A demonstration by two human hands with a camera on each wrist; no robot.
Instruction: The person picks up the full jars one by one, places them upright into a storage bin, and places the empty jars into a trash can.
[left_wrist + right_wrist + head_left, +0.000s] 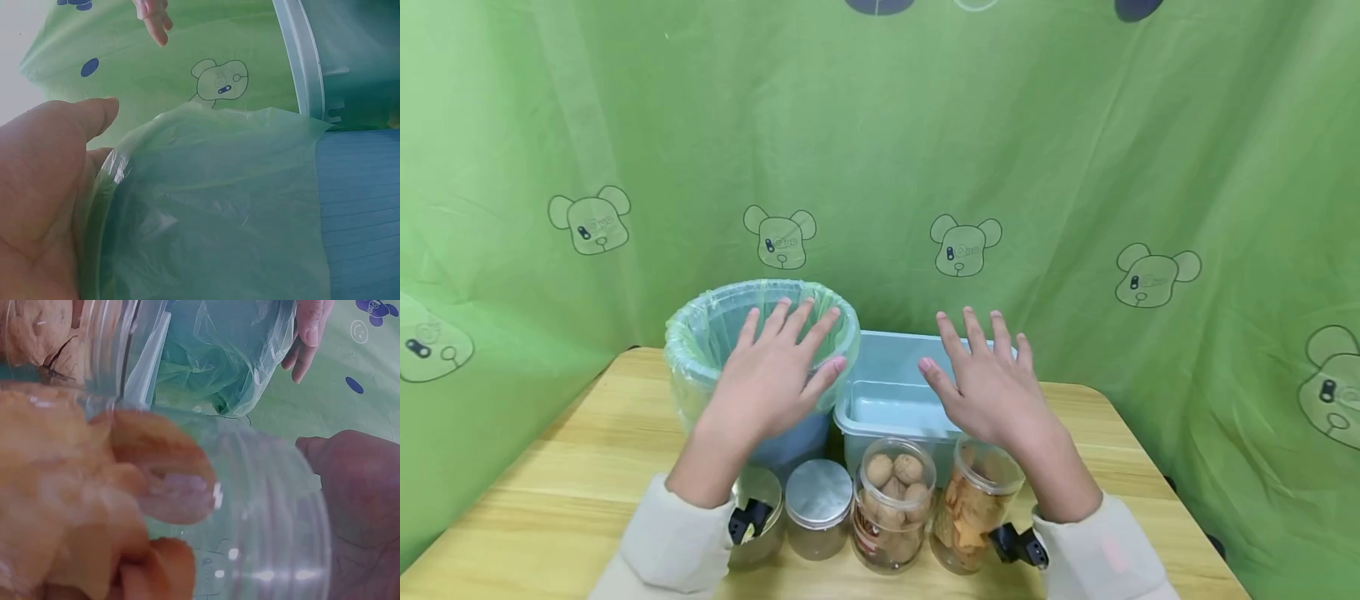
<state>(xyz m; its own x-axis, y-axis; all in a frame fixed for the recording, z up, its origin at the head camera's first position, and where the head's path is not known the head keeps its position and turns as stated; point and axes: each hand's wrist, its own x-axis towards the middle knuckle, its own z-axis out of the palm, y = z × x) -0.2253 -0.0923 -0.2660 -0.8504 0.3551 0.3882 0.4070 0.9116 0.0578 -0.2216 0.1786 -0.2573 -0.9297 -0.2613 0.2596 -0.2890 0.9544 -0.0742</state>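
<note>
Here, the bin lies near left grip, tub near right grip, both splayed, empty.

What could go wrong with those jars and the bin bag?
The black clip at the right wrist is right by the jar of orange pieces, so it might knock it over. That jar stands close to the jar of walnuts, so a tumble could bump both. The left hand is near the loose bin bag, and could perhaps snag it.
</note>
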